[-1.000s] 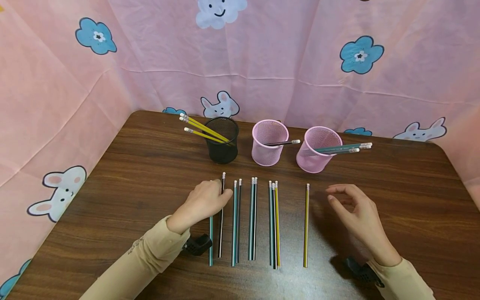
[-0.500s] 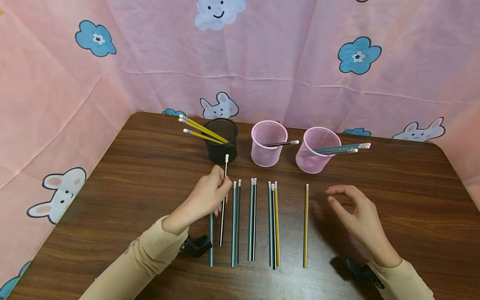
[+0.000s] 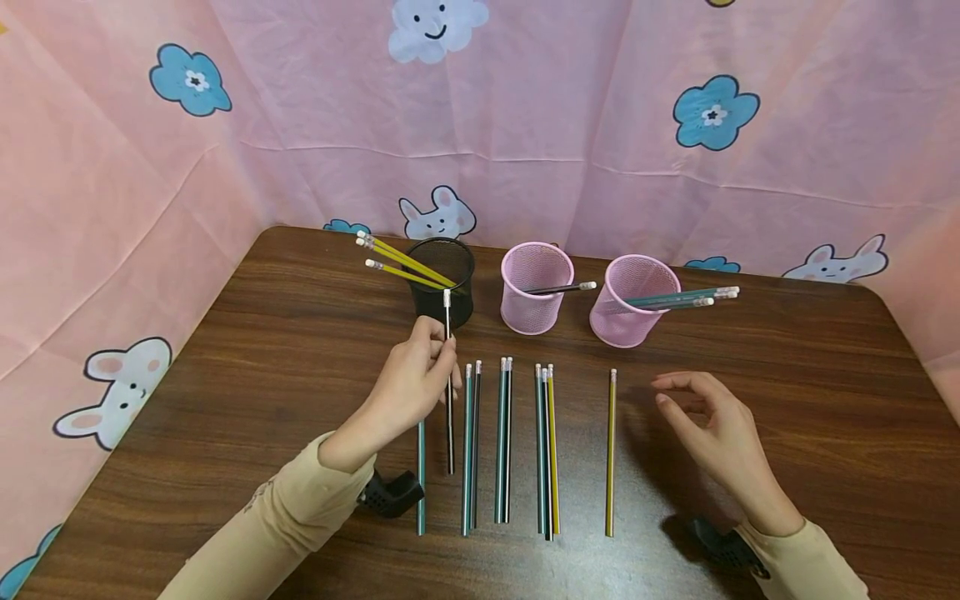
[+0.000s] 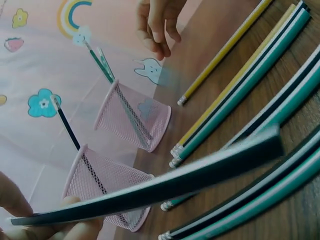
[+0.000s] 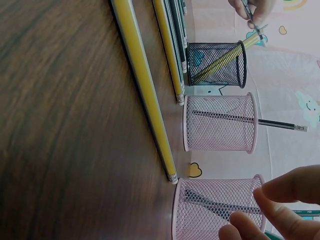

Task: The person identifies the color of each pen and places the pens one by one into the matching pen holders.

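Observation:
Between thumb and fingers my left hand (image 3: 405,379) pinches a black pencil (image 3: 450,437), its white eraser end pointing away. In the left wrist view this black pencil (image 4: 165,186) is raised above the others. Its eraser end overlaps the black mesh pencil cup (image 3: 463,304) in the head view. Beneath the left wrist lies a green pencil (image 3: 422,483), partly covered. My right hand (image 3: 716,433) holds nothing; its fingers are loosely bent, right of a lone yellow pencil (image 3: 611,458). In the right wrist view, its fingers (image 5: 290,187) overlap a pink cup.
Several green and black pencils lie in small groups mid-table, one group with a yellow pencil (image 3: 553,467). Yellow pencils (image 3: 420,265) lean in the black cup. A middle pink mesh cup (image 3: 528,315) has one black pencil; the right pink cup (image 3: 617,325) has green ones.
My left hand has taken hold of the black pencil, lifted it from the table and carried it toward the black cup. My right hand has stayed in place.

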`<action>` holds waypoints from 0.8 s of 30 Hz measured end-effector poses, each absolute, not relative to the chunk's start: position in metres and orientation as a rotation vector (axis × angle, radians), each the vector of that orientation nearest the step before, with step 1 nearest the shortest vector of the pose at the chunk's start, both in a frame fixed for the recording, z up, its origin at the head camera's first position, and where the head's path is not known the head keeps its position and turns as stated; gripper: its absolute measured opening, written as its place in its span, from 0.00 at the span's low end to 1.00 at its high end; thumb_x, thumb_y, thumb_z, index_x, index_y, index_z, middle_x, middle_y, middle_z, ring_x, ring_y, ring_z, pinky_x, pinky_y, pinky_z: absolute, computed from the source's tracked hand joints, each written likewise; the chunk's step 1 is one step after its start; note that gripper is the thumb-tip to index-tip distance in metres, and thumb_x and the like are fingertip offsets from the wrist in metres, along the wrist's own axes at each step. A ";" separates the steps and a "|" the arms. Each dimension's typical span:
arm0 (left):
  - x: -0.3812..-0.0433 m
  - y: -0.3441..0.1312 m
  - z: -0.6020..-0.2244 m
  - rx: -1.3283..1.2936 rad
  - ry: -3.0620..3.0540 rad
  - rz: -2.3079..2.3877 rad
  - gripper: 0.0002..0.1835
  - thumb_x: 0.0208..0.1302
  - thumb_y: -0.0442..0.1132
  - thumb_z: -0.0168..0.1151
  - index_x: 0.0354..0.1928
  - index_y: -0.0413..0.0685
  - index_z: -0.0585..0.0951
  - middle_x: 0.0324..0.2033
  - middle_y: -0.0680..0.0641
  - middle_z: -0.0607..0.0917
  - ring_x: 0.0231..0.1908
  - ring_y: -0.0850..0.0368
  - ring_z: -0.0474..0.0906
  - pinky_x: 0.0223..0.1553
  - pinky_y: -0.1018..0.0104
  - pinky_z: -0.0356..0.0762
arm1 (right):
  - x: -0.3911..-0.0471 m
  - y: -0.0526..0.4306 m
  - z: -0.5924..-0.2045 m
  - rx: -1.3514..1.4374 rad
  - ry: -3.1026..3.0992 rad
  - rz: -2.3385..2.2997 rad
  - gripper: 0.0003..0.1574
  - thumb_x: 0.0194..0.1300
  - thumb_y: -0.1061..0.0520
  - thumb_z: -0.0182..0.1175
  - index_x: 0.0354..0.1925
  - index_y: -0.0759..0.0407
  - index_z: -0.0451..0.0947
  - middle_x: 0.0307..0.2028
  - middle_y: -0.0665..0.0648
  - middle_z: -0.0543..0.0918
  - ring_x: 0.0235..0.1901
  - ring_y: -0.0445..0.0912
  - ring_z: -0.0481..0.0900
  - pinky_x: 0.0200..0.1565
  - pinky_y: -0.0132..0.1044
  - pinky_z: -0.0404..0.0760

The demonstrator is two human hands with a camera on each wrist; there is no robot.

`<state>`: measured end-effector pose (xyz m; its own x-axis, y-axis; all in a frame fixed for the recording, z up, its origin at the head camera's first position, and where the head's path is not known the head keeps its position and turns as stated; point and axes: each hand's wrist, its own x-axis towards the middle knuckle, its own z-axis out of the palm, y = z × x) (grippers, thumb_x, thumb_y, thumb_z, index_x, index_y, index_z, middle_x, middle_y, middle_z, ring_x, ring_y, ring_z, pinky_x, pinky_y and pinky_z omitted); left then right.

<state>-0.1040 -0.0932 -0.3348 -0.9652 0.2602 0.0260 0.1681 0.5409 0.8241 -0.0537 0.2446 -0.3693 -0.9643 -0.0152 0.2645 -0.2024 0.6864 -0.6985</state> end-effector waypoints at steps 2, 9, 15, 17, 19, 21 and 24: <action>-0.104 -0.093 -0.333 0.370 2.670 1.460 0.05 0.74 0.35 0.42 0.44 0.39 0.64 0.23 0.43 0.83 0.18 0.47 0.78 0.20 0.68 0.72 | -0.053 0.244 -0.369 0.179 -2.657 1.139 0.11 0.61 0.64 0.63 0.43 0.56 0.82 0.45 0.57 0.83 0.42 0.23 0.73 0.36 0.16 0.73; -0.103 -0.090 -0.327 0.362 2.705 1.640 0.06 0.74 0.34 0.45 0.46 0.38 0.64 0.28 0.41 0.86 0.23 0.48 0.83 0.27 0.63 0.80 | -0.054 0.244 -0.369 0.185 -2.655 1.121 0.10 0.61 0.63 0.63 0.42 0.56 0.82 0.45 0.56 0.83 0.43 0.22 0.72 0.37 0.18 0.72; -0.103 -0.087 -0.322 0.363 2.703 1.864 0.07 0.73 0.34 0.47 0.46 0.36 0.64 0.32 0.39 0.86 0.29 0.50 0.86 0.33 0.64 0.83 | -0.054 0.245 -0.370 0.177 -2.670 1.098 0.09 0.62 0.62 0.62 0.42 0.57 0.81 0.45 0.55 0.83 0.42 0.22 0.72 0.37 0.18 0.73; -0.103 -0.086 -0.321 0.365 2.706 1.922 0.08 0.73 0.34 0.47 0.46 0.36 0.64 0.33 0.39 0.86 0.31 0.50 0.86 0.35 0.63 0.83 | -0.054 0.244 -0.370 0.178 -2.664 1.107 0.09 0.62 0.63 0.63 0.42 0.57 0.82 0.45 0.55 0.83 0.42 0.23 0.73 0.37 0.18 0.73; -0.102 -0.086 -0.320 0.369 2.719 1.972 0.08 0.73 0.34 0.48 0.46 0.35 0.65 0.34 0.39 0.87 0.33 0.50 0.86 0.36 0.63 0.83 | -0.054 0.244 -0.369 0.182 -2.658 1.118 0.10 0.61 0.63 0.63 0.42 0.56 0.82 0.45 0.56 0.83 0.42 0.23 0.73 0.36 0.18 0.73; -0.102 -0.085 -0.319 0.382 2.726 2.032 0.09 0.72 0.34 0.49 0.45 0.34 0.65 0.34 0.38 0.87 0.34 0.49 0.86 0.37 0.63 0.83 | -0.053 0.244 -0.369 0.188 -2.649 1.129 0.10 0.61 0.63 0.63 0.42 0.56 0.82 0.45 0.57 0.83 0.42 0.23 0.72 0.36 0.18 0.72; -0.102 -0.083 -0.318 0.411 2.724 2.135 0.09 0.71 0.34 0.50 0.44 0.33 0.64 0.36 0.37 0.86 0.36 0.48 0.86 0.39 0.65 0.83 | -0.053 0.244 -0.369 0.193 -2.645 1.129 0.11 0.60 0.64 0.64 0.42 0.55 0.82 0.45 0.57 0.83 0.43 0.21 0.71 0.37 0.17 0.72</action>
